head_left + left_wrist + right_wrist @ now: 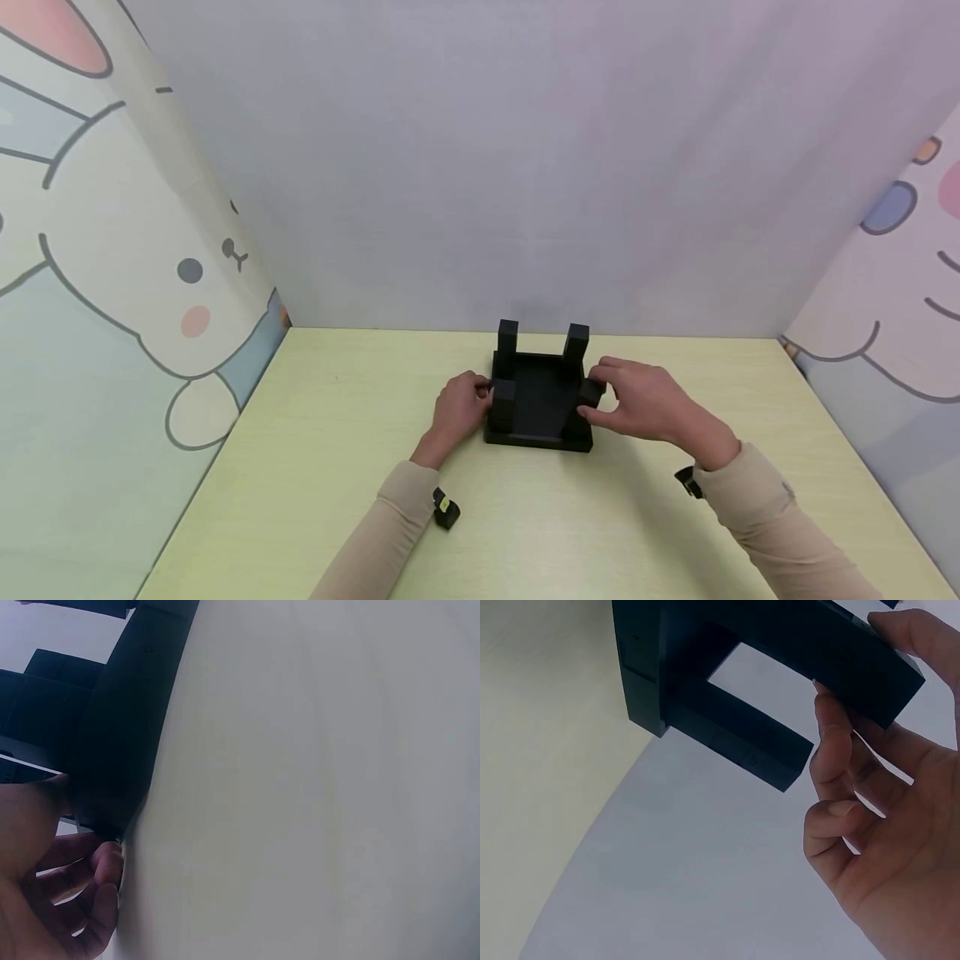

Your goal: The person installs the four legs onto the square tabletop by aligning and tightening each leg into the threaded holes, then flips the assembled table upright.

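A black square base (538, 400) with an upright post at each corner, like a small upturned table, sits on the table. At its left edge, my left hand (459, 410) grips the side; the left wrist view shows curled fingers (105, 889) at the base's corner, with the thumb partly hidden behind it. My right hand (641, 404) pinches the top of the near right post (855, 667) between thumb and fingers. The near left post (504, 404) stands beside my left hand. Two far posts (507, 337) rise at the back, untouched.
The pale yellow tabletop (375, 383) runs back to a plain light curtain (480, 167). Cartoon-printed sheets (112, 400) flank both sides. A small black device (446, 510) is at the left wrist, with another black piece (689, 482) by the right cuff.
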The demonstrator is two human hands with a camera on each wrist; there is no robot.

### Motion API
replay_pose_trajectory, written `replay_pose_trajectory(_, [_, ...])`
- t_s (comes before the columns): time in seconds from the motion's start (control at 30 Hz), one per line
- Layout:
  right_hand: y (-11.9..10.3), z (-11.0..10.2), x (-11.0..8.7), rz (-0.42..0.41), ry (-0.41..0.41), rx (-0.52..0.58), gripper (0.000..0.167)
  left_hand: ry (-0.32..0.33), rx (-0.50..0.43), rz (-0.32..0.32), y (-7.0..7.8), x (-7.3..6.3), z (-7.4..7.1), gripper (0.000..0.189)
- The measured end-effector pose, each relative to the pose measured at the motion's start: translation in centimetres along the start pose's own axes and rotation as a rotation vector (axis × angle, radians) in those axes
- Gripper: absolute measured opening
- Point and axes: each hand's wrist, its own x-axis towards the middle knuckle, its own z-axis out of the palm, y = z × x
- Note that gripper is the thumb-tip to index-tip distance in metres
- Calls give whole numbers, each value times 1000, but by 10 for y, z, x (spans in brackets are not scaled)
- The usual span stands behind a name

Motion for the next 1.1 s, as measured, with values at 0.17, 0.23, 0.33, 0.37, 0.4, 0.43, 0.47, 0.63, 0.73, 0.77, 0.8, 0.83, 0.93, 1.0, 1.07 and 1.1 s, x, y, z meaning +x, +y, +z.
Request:
replay_pose_trajectory(0.17, [-1,-6,-1,-14,-28,25,47,1,-1,0,0,0,0,17])
replay_pose_trajectory(0.23, [-1,-7,0,-21,-37,33,53,1,0,-1,-1,0,0,17])
replay_pose_trajectory(0.33, [-2,-8,2,-35,-31,45,53,-2,0,-6,-1,0,0,17])
replay_pose_trajectory(0.37, [-2,-7,3,-37,-26,48,51,-4,-2,-9,-1,0,0,17])
replay_pose_trajectory(0.4, [-2,-7,3,-35,-24,50,49,-7,-8,-11,0,0,0,17])
replay_pose_trajectory(0.43, [-2,-7,4,-34,-20,52,48,-9,-11,-12,0,0,0,17])
replay_pose_trajectory(0.47, [-2,-7,4,-34,-17,52,46,-11,-12,-14,0,1,1,18])
replay_pose_trajectory(0.63, [-1,-8,5,-29,-6,27,43,-6,-10,-11,0,1,1,18])
replay_pose_trajectory(0.73, [0,-8,5,-19,11,10,38,-2,-6,-10,0,0,0,17])
replay_pose_trajectory(0.77, [0,-8,4,-16,19,6,36,-2,-4,-11,0,0,0,17])
replay_pose_trajectory(0.8, [0,-8,4,-11,23,4,33,-3,-4,-12,1,0,0,17])
replay_pose_trajectory(0.83, [1,-8,5,-8,27,1,31,-2,-3,-12,1,0,0,17])
replay_pose_trajectory(0.93, [2,-7,5,0,30,-9,29,-5,-5,-16,1,0,-1,17])
replay_pose_trajectory(1.0, [2,-6,5,6,25,-15,29,-7,-9,-16,2,0,-1,17])
replay_pose_trajectory(1.07, [2,-6,5,9,23,-19,29,-9,-9,-16,2,0,-1,17])
replay_pose_trajectory(1.1, [1,-6,5,9,22,-21,29,-9,-9,-16,2,1,-1,17])
